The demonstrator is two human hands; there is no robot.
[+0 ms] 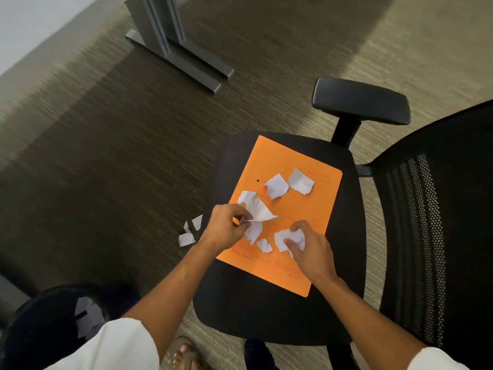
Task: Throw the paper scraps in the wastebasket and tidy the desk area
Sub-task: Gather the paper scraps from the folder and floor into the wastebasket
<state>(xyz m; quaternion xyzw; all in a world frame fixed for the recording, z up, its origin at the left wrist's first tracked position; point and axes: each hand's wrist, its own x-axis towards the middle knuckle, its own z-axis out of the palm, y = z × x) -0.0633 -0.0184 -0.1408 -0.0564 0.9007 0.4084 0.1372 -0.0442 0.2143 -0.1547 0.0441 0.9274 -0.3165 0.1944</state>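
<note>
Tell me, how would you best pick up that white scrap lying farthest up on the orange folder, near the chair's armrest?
Probably from straight above, pinching the raised crease across the middle of the far scrap. It is crumpled, so the fold stands up off the orange folder, while its edges lie nearly flat and look hard to get under. Nothing crowds it; its neighbour lies apart to the left.

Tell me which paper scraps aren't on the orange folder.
The small cluster of scraps on the carpet, just left of the chair seat. The other loose scraps lie on the orange folder or are in the person's hands.
</note>
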